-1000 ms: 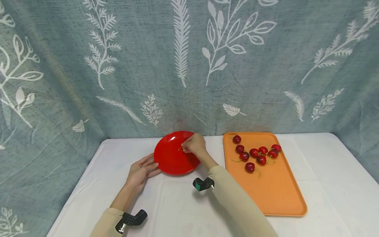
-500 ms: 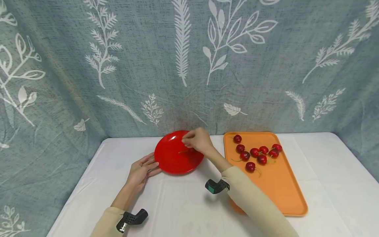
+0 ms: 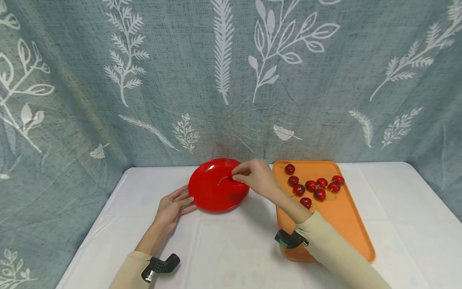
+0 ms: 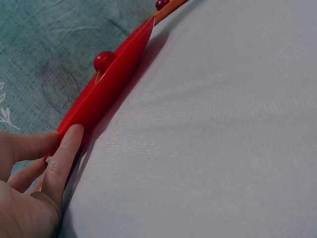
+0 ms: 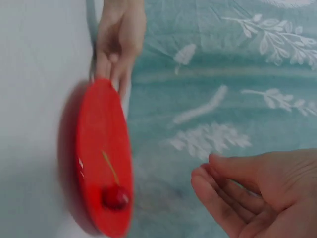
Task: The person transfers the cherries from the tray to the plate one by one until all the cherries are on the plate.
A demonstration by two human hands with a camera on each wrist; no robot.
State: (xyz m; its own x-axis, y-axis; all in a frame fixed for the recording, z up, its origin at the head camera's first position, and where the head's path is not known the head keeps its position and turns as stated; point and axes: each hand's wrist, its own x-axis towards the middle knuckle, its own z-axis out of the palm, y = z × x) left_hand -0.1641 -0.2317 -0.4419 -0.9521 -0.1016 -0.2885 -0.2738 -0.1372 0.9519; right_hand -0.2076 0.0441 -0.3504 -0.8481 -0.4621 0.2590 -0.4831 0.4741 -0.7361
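A red plate [image 3: 213, 192] lies on the white cloth, left of centre. My left hand [image 3: 170, 208] grips its near left rim between thumb and fingers, as the left wrist view also shows with the fingers [image 4: 62, 158] against the rim. One cherry [image 5: 115, 198] with a green stem rests on the plate near its right side. My right hand [image 3: 258, 176] hovers over the plate's right rim, fingers loosely bent. In the right wrist view, nothing sits between its thumb and fingertips, and the cherry lies apart from them. The head view has the fingertips partly overlapping the cherry.
An orange tray [image 3: 335, 224] lies to the right, under the right forearm in the head view. Several dark red cherries [image 3: 319, 195] with stems are spread over its far half. A patterned grey-green curtain [image 3: 231, 80] hangs along the table's back edge.
My right hand has let go of the cherry, leaving it on the plate, and has drawn back rightward, its forearm now over the tray. The left hand keeps its place at the rim.
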